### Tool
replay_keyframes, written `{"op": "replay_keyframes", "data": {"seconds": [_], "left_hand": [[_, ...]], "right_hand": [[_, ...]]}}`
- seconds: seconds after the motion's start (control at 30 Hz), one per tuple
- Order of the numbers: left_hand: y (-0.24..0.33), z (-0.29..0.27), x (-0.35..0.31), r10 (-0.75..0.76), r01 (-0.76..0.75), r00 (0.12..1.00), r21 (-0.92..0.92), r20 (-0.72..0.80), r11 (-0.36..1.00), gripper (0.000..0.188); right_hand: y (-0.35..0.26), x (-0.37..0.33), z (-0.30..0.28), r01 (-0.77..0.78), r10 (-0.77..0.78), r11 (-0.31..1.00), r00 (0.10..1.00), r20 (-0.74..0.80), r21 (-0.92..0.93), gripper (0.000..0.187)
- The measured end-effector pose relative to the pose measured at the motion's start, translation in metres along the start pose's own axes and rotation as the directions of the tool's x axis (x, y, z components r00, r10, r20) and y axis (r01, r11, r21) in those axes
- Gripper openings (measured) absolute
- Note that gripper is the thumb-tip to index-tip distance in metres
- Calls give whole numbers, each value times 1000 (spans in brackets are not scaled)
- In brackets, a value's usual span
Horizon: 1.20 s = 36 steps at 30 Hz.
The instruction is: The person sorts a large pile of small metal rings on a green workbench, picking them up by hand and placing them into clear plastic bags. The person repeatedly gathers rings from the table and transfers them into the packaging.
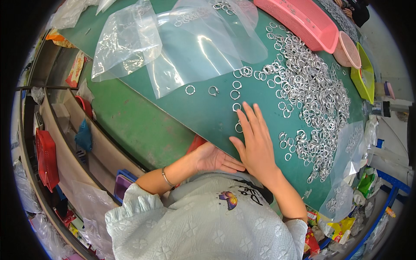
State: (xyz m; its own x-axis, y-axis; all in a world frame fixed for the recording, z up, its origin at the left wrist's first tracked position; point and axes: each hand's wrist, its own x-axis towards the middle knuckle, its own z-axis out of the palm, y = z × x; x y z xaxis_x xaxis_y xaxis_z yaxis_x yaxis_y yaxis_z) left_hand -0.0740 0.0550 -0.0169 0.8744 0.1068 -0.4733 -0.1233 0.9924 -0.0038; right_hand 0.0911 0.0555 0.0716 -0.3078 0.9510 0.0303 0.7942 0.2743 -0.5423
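My right hand (256,145) lies over the green tabletop (203,110) with its fingers stretched out. Its fingertips are beside a short column of silver metal rings (235,94), and one ring is partly hidden by the index finger. My left hand (214,158) is palm up at the table's near edge, fingers extended and holding nothing I can see. Two more rings lie apart to the left, a closed-looking ring (190,89) and one with a small gap or tab (213,91). A large pile of similar rings (318,95) spreads to the right of my right hand.
Clear plastic bags (190,47) lie at the far side, some with rings inside; another bag (346,160) is at the right edge. A pink basket (303,24), a round pink basket (346,50) and a yellow-green basket (363,73) stand beyond the pile. Shelving (65,117) runs along the left.
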Motion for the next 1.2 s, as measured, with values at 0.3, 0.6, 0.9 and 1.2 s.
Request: {"op": "replay_keyframes", "data": {"seconds": [0.3,0.6,0.9,1.2], "left_hand": [[-14,-25,10,92,202,853,-487,513,850,83],[-6,-9,6,26,108,898,-278,439,955,65],[-6,-6,9,-43,44,991,-3,130,999,66],[-18,3,7,-33,48,998,-260,62,964,54]], "right_hand": [[-5,-37,14,161,-171,985,966,194,70,52],[13,5,-4,266,-257,933,964,-66,241,44],[27,24,-11,43,-32,936,999,39,-351,48],[5,-63,-23,132,-179,975,944,278,179,52]]}}
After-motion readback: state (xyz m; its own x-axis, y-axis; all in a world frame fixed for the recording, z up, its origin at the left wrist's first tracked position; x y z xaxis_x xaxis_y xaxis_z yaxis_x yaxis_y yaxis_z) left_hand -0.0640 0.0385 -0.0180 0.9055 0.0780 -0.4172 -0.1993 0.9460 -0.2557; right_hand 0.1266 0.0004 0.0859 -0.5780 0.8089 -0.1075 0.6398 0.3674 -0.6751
